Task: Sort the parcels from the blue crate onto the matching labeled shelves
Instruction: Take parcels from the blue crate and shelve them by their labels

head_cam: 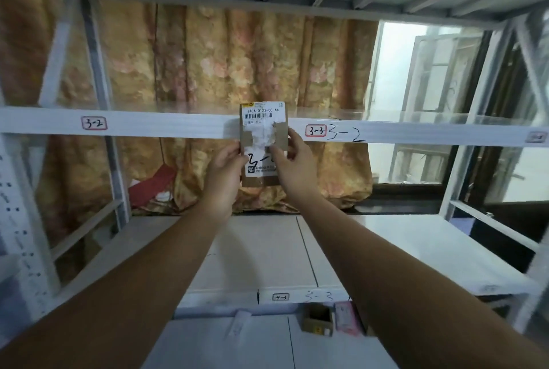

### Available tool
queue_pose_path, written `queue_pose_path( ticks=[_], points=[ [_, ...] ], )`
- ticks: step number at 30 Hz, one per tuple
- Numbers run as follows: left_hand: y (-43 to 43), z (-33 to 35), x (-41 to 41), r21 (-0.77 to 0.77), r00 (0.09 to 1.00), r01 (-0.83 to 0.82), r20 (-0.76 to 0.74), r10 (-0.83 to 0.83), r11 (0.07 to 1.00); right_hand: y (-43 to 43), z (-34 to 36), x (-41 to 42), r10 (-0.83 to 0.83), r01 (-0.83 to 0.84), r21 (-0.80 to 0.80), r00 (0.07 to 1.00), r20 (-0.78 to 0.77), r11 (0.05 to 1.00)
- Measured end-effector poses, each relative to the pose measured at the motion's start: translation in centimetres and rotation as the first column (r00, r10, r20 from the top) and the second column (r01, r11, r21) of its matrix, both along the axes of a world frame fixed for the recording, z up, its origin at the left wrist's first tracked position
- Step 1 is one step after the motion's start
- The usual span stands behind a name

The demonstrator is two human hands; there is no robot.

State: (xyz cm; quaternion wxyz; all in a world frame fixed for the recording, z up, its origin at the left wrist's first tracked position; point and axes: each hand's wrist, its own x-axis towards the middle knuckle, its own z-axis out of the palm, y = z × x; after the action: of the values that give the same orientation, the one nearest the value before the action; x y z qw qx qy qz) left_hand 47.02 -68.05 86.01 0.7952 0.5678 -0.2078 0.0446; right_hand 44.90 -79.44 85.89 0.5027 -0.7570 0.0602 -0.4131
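I hold a small brown cardboard parcel [263, 119] upright in front of the upper shelf's front beam [148, 125]. It carries a white barcode label on top and a handwritten mark starting "3-" lower down, partly covered by my fingers. My left hand [227, 168] grips its left edge and my right hand [292, 157] grips its right edge. The beam bears a boxed tag "3-2" [94, 123] at the left, and a boxed tag "3-3" [316, 131] with handwritten "3-2" [346, 134] just right of the parcel. The blue crate is out of view.
Below is a white shelf [401, 249] whose front edge shows a tag "4-3" [280, 297] and handwritten "3-3". Under it lie a small open carton [317, 320] and a pink packet [347, 317]. A floral curtain [208, 71] hangs behind; a window [430, 71] is at right.
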Motion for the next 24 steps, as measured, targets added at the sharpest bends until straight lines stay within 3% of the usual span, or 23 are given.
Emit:
queue_pose_path(
  ticks=[4,9,17,22,24],
  points=[
    [-1.3,0.0,-0.2,0.023,0.995,0.084,0.047,-0.085,0.996,-1.5,-0.7,-0.4,-0.056,0.056,-0.082,0.998,0.007,0.995],
    [-3.9,2.4,0.3,0.150,0.979,0.061,0.185,-0.088,0.987,-4.8,1.4,-0.8,-0.069,0.081,-0.159,0.995,0.078,0.984],
    [-13.5,5.6,-1.0,0.272,0.909,0.001,0.401,-0.114,0.962,-14.0,4.9,-1.2,-0.161,0.178,-0.052,0.957,0.241,0.983],
    [-23.5,7.3,-1.7,0.414,0.830,-0.265,0.558,-0.013,0.871,-25.0,7.7,-2.5,-0.310,0.349,-0.118,0.913,0.265,0.930],
    [-28.0,7.5,-1.7,0.474,0.747,-0.421,0.665,-0.001,0.773,-29.8,8.4,-3.4,-0.344,0.390,-0.181,0.907,0.242,0.903]
  ],
)
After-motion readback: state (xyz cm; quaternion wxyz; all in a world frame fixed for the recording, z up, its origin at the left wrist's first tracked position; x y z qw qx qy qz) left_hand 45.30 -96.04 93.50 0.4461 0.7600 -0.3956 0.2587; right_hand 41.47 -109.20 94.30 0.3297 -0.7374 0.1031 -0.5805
